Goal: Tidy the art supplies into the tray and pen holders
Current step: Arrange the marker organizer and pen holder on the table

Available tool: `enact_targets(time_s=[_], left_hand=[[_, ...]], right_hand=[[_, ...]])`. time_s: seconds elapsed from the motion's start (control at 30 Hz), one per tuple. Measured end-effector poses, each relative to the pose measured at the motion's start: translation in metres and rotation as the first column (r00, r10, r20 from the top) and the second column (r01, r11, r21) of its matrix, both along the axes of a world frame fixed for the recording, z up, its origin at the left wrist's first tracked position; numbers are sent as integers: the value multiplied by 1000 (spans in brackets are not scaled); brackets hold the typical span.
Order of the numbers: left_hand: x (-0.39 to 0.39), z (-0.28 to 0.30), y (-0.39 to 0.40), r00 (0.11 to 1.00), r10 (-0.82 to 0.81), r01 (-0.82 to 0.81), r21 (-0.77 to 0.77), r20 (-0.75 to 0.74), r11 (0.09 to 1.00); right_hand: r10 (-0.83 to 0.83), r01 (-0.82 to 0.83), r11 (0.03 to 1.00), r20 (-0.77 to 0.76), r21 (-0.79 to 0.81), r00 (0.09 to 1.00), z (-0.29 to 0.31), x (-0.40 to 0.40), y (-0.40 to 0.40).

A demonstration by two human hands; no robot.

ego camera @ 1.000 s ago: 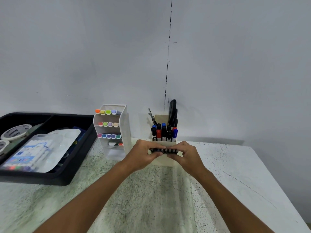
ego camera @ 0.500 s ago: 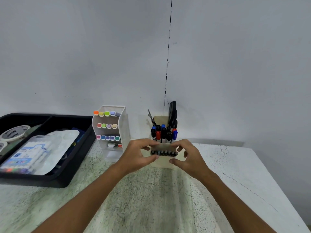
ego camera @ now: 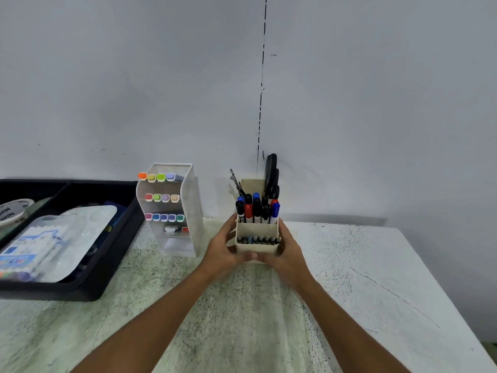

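A cream stepped pen holder [ego camera: 256,247] stands at the table's back middle. Its front low pocket holds a row of several dark pens [ego camera: 258,239]; the middle pocket holds markers [ego camera: 256,210] with black, red and blue caps; black scissors [ego camera: 271,176] stick up at the back. My left hand [ego camera: 224,251] cups the holder's left side and my right hand [ego camera: 289,254] cups its right side, thumbs meeting on its front. A clear tiered holder [ego camera: 188,211] with pastel-capped markers stands just left.
A black tray [ego camera: 107,270] at the left holds a white paint palette [ego camera: 88,219], a packaged marker set [ego camera: 29,251] and tape rolls [ego camera: 13,211]. A grey wall stands right behind the holders. The white speckled table [ego camera: 349,278] ends at the right edge.
Both hands lowered the row of dark pens into the holder's front pocket, let go of it, and moved down onto the holder's sides.
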State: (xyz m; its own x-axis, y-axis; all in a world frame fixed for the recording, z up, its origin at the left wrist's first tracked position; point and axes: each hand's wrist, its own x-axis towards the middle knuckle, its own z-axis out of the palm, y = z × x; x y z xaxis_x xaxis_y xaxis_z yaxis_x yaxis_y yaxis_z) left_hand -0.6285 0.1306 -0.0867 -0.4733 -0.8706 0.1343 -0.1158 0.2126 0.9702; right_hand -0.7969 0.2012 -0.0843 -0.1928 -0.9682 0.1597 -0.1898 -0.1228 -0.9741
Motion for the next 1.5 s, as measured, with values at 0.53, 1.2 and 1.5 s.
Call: enact_targets(time_s=[0.53,1.2,1.5], left_hand=[[-28,-4,21,999,-15,16,25,-49,1000],[-34,10,21,997,-79,79,15,10,997],[-20,58,27,983,152,-181,-506,-98,843]], right_hand=[[-54,52,997,33,52,998,-4,-31,25],[-318,289,946,-234,-149,919,83,-77,25],[-210,201,973,-70,-110,975,150,-91,-47]])
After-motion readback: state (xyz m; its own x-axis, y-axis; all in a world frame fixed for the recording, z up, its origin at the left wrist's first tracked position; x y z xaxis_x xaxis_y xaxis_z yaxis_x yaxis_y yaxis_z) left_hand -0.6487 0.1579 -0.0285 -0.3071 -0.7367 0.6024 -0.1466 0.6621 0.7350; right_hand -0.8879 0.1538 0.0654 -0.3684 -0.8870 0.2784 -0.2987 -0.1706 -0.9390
